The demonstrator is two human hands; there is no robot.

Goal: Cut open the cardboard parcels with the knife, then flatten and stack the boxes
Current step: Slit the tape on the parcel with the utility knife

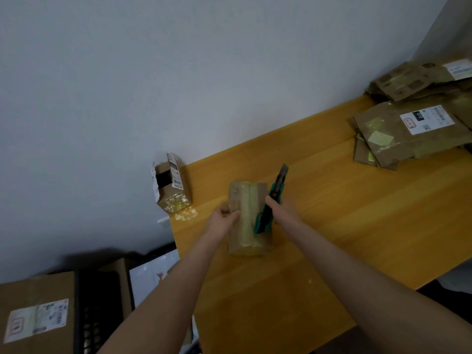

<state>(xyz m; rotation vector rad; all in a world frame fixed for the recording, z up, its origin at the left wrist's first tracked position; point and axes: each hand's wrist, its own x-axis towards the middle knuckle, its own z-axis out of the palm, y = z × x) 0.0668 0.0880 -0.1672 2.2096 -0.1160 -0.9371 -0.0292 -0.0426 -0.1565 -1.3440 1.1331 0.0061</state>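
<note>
A small taped cardboard parcel (246, 221) lies on the yellow wooden table (332, 213), with a strip of clear tape running along its top. My left hand (224, 221) holds its left side, fingers curled on the edge. My right hand (279, 209) grips a green utility knife (272, 200) beside the parcel's right edge, its blade end pointing up and away from me. Flattened boxes (408, 129) lie stacked at the far right of the table.
An opened small box (172, 186) with a label stands at the table's far left corner against the wall. On the floor at lower left sits a large labelled carton (35, 315) beside a black crate (98, 310). More flattened cardboard (413, 80) lies at the back right.
</note>
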